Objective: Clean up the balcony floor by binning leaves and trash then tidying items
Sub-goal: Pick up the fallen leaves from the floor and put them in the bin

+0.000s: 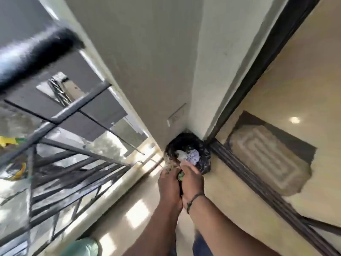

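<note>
A bin lined with a black plastic bag (pixel 203 159) stands in the corner where the balcony wall meets the door frame. Crumpled white and purple trash (pixel 190 154) lies inside it. My left hand (pixel 168 183) and my right hand (pixel 191 179) are cupped together just in front of the bin's rim, holding a clump of dry leaves and green bits (pixel 168 166) between them. Some of the leaves stick out above my left fingers at the bin's edge. A dark cord is tied round my right wrist.
A black metal railing (pixel 60 163) runs along the left side of the narrow balcony floor (pixel 134 215). A sliding-door track (pixel 258 183) and a doormat (pixel 267 156) lie to the right. A green object (pixel 83 247) sits at the bottom edge.
</note>
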